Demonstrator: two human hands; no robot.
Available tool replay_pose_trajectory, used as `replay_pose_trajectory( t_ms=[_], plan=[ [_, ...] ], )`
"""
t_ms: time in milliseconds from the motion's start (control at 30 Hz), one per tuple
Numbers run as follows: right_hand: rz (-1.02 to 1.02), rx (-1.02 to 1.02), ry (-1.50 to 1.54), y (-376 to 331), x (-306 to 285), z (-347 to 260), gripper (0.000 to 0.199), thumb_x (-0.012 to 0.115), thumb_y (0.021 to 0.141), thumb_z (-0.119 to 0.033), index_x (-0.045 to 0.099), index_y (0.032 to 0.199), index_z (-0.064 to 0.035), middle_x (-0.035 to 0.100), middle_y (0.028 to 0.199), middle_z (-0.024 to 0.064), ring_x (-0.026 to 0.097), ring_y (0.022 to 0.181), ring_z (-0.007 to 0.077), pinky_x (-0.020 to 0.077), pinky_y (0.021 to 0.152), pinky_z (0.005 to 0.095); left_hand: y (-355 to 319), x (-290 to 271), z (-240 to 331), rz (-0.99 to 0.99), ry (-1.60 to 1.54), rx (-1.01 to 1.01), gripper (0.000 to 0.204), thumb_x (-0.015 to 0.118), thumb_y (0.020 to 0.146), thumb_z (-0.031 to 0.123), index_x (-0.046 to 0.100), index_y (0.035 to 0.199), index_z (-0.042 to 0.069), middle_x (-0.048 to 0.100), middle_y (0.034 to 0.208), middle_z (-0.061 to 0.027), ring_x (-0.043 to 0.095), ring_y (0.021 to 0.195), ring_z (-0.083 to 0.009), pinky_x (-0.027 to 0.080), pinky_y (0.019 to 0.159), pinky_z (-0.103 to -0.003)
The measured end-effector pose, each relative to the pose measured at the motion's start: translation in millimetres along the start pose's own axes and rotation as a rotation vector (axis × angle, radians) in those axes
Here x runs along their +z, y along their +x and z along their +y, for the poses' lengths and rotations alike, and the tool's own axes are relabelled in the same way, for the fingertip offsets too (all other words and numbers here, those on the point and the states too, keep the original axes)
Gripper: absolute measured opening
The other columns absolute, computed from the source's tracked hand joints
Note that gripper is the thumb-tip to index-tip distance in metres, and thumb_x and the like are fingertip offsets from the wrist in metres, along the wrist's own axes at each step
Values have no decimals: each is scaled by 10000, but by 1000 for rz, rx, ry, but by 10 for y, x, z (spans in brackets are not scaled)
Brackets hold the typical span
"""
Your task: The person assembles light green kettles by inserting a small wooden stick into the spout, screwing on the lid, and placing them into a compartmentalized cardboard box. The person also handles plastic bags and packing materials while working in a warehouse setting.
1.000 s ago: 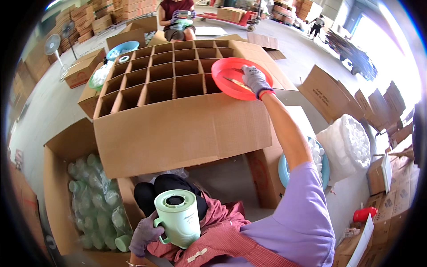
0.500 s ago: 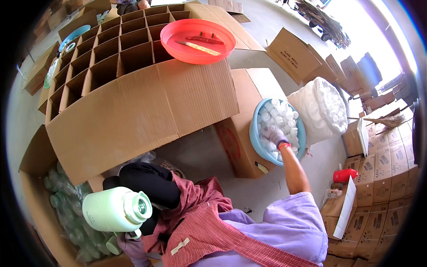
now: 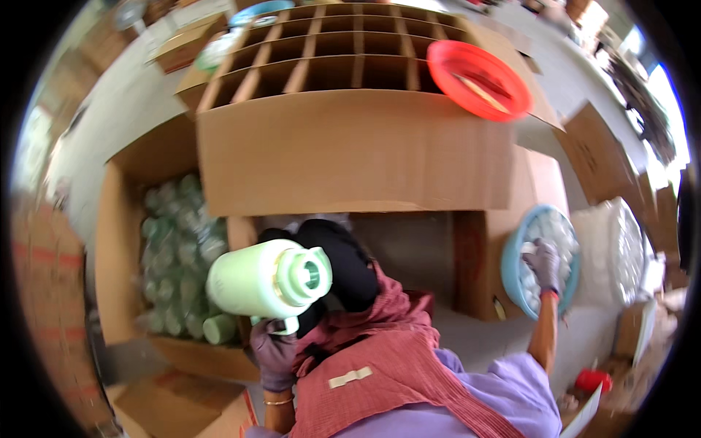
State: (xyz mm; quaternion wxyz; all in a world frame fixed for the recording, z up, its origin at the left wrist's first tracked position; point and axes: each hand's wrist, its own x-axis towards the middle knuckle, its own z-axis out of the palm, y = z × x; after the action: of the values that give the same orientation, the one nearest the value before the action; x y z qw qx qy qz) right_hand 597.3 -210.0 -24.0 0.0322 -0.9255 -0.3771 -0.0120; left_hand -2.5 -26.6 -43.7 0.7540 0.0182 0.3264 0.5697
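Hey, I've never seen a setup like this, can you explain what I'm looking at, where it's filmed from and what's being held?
There is no machine here, just a person's two gloved hands. A wide fisheye camera on the person's head looks down, so straight edges bend. The left hand holds a pale green flask by its handle, tipped so the mouth faces right. The right hand is in a blue basin of white pieces; blur hides whether it grips one. Ahead is a divided carton, with a red dish on its right corner. At left, a box holds green pieces.
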Motion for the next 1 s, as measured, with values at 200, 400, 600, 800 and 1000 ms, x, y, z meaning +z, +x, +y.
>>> replay_pose_trajectory(
  t_ms=[200,400,600,800,1000],
  plan=[
    [-304,-708,849,-571,-1345,-2746,476,791,710,-67,644,1162,-47,636,1087,148,631,995,297,533,860,369,-77,182,-72,-127,-141,-85,100,525,941,96,589,963,23,625,813,-39,612,792,-151,523,834,-319],
    [-108,-1109,978,-1087,-888,-3913,731,518,763,54,325,1467,62,404,1373,326,472,1249,450,423,1034,445,-206,124,-127,-179,-137,59,149,571,929,147,608,972,9,643,850,-51,626,883,-178,490,971,-376],
    [-118,-1201,1073,-1121,-943,-4507,849,750,784,-435,416,1436,-5,364,1437,302,387,1315,494,349,1094,508,-236,69,-125,-150,467,507,170,534,960,134,610,995,-14,649,883,-71,642,930,-211,520,972,-380],
    [63,-1478,1045,-1019,-854,-5083,581,750,773,-392,635,1253,-84,579,1227,172,547,1136,384,455,971,468,-191,-55,187,-281,-285,148,178,464,966,100,601,1011,-3,643,862,-71,646,973,-248,517,973,-406],
    [-33,-1243,1278,-1355,-755,-5553,357,513,857,-42,644,1182,28,588,1116,181,576,992,276,473,869,351,-236,47,301,-253,-315,383,172,522,923,111,596,1046,17,641,869,-62,631,923,-226,511,952,-405]
  ],
)
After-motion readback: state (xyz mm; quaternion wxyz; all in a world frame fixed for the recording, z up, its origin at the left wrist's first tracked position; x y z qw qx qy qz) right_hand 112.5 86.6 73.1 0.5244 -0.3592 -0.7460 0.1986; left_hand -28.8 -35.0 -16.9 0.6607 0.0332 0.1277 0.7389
